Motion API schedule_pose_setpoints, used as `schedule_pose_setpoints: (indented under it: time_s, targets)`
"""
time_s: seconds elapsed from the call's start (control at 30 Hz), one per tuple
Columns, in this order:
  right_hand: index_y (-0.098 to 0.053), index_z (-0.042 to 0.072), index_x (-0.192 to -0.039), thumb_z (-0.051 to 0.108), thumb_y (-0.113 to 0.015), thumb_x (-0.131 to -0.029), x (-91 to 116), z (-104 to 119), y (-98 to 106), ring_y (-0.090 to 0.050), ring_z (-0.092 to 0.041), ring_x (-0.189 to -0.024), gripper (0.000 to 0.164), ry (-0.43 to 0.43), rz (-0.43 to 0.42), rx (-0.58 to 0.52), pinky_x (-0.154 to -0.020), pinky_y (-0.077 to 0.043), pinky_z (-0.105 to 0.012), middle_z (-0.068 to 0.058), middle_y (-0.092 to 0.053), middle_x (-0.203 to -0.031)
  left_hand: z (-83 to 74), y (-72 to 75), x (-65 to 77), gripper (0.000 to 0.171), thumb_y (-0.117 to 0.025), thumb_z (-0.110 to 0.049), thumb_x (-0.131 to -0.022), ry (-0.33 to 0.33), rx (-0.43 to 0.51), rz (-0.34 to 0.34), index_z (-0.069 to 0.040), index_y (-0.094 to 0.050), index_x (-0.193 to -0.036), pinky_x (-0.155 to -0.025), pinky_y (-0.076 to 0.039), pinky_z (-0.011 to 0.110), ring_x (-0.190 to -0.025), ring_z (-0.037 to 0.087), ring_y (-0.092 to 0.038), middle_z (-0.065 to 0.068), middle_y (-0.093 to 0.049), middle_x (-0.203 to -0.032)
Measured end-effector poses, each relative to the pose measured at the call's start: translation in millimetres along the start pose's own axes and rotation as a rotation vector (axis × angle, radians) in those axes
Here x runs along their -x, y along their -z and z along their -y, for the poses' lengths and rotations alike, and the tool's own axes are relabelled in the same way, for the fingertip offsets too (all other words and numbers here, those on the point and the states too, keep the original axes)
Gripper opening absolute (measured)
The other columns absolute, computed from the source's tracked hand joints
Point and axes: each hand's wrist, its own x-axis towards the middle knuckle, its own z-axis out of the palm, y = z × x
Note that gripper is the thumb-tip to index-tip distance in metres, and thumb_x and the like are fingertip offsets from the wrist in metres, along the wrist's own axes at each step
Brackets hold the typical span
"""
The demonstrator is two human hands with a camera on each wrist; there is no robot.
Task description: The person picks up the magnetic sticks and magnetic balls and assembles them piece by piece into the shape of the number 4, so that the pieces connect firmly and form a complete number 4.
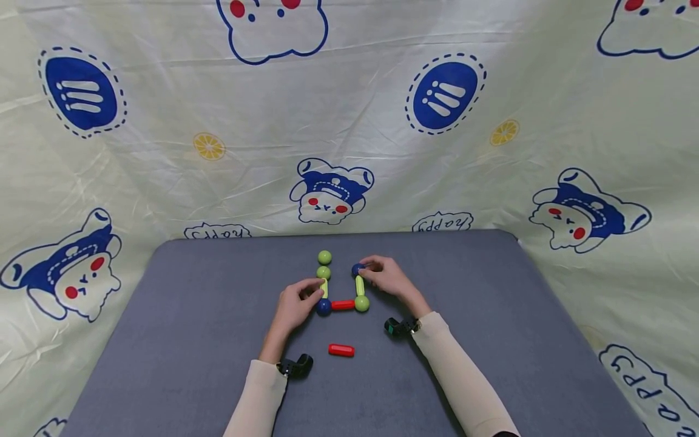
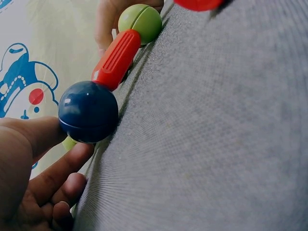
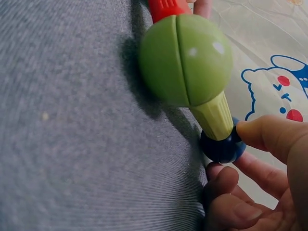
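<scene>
On the table, magnetic-looking balls and rods form a U shape. My left hand (image 1: 295,305) pinches the yellow-green rod (image 1: 325,288) on the left side, just behind a blue ball (image 2: 88,111). From that ball a red rod (image 1: 343,305) runs across to a green ball (image 3: 186,60) at the near right corner. A second yellow-green rod (image 3: 215,117) leads from the green ball to a dark blue ball (image 3: 223,147). Thumb and fingers of my right hand (image 1: 386,276) pinch this dark blue ball. At the far end of the left rod sits another green ball (image 1: 324,272).
One more green ball (image 1: 324,257) lies just beyond the left side of the shape. A loose red rod (image 1: 341,350) rests nearer to me, between the forearms. Behind the grey table (image 1: 464,261) hangs a printed curtain (image 1: 382,182).
</scene>
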Motion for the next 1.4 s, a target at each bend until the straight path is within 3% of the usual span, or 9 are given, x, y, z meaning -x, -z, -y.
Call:
schedule_pose_setpoints:
  time_s: [0.47,0.9,1.23,1.4]
  targets:
    - [-0.07,0.01,-0.126,0.026,-0.07,-0.099,2,-2,-3,-0.059,-0.017,-0.072,0.032,-0.02,-0.013,-0.03,-0.065,-0.049,-0.031,-0.008,-0.068,-0.098,0.9,0.6,2.5,0.021,-0.075,-0.016,-0.095,-0.016,0.005,0.001,-0.014,-0.078,-0.115,-0.067,-0.044,0.024,-0.072,0.01,-0.054,0.005,-0.073,-0.096]
    - [-0.064,0.008,-0.134,0.026,-0.068,-0.1,9,0,0,-0.062,-0.016,-0.075,0.038,-0.012,-0.003,-0.009,-0.064,-0.051,-0.031,-0.012,-0.069,-0.109,-0.8,0.4,1.1,0.021,-0.075,-0.016,-0.095,0.0,0.004,0.0,-0.014,-0.078,-0.115,-0.066,-0.044,0.023,-0.072,0.01,-0.054,0.004,-0.072,-0.095]
    - [-0.057,0.006,-0.141,0.025,-0.069,-0.098,41,9,9,-0.067,-0.025,-0.096,0.048,0.081,-0.001,0.137,-0.067,-0.054,-0.032,-0.017,-0.067,-0.123,-1.5,-0.1,1.1,0.021,-0.075,-0.016,-0.094,-0.003,0.004,0.001,-0.015,-0.078,-0.116,-0.066,-0.044,0.024,-0.071,0.01,-0.054,0.005,-0.072,-0.096]
    - [-0.055,0.006,-0.143,0.026,-0.071,-0.098,60,18,11,-0.066,-0.021,-0.096,0.052,0.103,0.009,0.187,-0.072,-0.054,-0.033,-0.013,-0.066,-0.121,-1.8,1.1,0.6,0.021,-0.075,-0.016,-0.094,-0.006,0.001,-0.001,-0.014,-0.078,-0.115,-0.066,-0.044,0.024,-0.071,0.009,-0.054,0.005,-0.073,-0.096]
